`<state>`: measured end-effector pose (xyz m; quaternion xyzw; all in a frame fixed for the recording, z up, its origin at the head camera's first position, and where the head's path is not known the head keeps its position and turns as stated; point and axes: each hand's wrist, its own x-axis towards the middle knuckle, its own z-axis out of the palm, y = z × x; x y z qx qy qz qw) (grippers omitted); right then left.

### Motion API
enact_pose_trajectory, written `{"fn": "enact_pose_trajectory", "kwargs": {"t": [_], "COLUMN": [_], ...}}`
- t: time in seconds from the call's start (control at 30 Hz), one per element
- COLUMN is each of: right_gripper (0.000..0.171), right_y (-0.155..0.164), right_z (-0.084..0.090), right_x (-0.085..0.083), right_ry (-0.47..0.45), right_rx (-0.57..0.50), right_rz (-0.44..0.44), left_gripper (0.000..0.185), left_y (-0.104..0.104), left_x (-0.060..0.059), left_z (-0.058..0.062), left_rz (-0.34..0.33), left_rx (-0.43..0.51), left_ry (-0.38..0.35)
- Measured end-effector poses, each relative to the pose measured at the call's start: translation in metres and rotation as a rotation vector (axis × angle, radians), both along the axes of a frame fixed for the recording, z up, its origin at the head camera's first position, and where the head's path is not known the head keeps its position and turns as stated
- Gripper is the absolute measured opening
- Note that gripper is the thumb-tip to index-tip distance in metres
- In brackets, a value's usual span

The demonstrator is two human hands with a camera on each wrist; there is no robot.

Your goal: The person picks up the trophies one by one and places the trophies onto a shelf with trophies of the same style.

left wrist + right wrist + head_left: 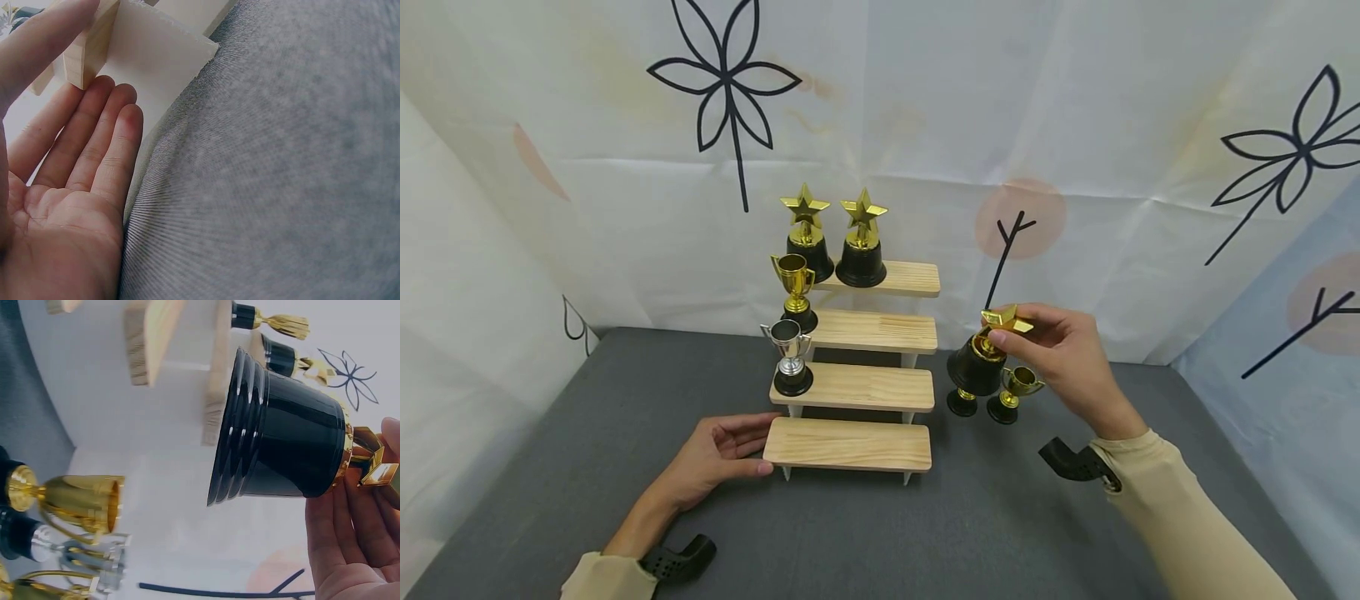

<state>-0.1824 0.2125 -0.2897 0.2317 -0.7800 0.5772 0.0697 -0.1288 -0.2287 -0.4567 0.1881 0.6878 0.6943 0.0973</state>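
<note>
A stepped wooden display stand (850, 443) has its lowest step beside my left hand (718, 457). That hand's fingers (103, 137) are nearly straight, with tips right at the step's left end and the thumb near its front corner. My right hand (1054, 354) holds a gold star trophy (979, 360) by its star end, its black base (281, 431) tilted down toward the left. Below it, a small gold cup trophy (1021, 383) stands on the table, partly overlapped by the held one. The right wrist view also shows a silver cup trophy (94, 556) there.
Two gold star trophies (862, 242) stand on the top step. Lower on the stand's left side are a gold cup trophy (794, 279) and a silver cup trophy (790, 350), one per step. A patterned white cloth (910, 108) hangs behind the grey table (1000, 533).
</note>
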Motion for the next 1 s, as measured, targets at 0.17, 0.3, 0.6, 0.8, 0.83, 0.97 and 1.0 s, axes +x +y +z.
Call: {"fn": "enact_pose_trajectory", "kwargs": {"t": [0.17,0.3,0.6,0.8,0.83,0.97,1.0], "right_gripper": [0.023,0.024,0.028,0.028,0.027,0.024,0.024], "right_y": [-0.007,-0.013,-0.024,-0.032,-0.034,-0.039,-0.04], "right_z": [0.013,0.022,0.036,0.046,0.048,0.053,0.054], "right_x": [-0.004,-0.008,-0.019,-0.028,-0.03,-0.036,-0.038], "right_ry": [0.024,0.042,0.05,0.063,0.066,0.081,0.083], "right_rx": [0.012,0.025,0.035,0.032,0.028,0.002,-0.006], "right_rz": [0.001,0.004,-0.007,-0.003,0.002,0.029,0.037], "left_gripper": [0.07,0.07,0.07,0.07,0.069,0.07,0.07], "left_y": [0.0,0.001,0.0,0.0,0.0,0.0,0.0], "left_x": [0.0,0.0,0.0,-0.001,-0.001,0.0,0.0], "left_z": [0.001,0.001,0.0,-0.001,0.0,0.0,0.0], "left_rz": [0.005,0.003,0.006,0.008,0.008,0.01,0.009], "left_rx": [-0.005,-0.001,-0.003,-0.008,-0.01,-0.014,-0.013], "left_ry": [-0.006,-0.01,-0.008,0.0,0.001,-0.001,-0.002]}}
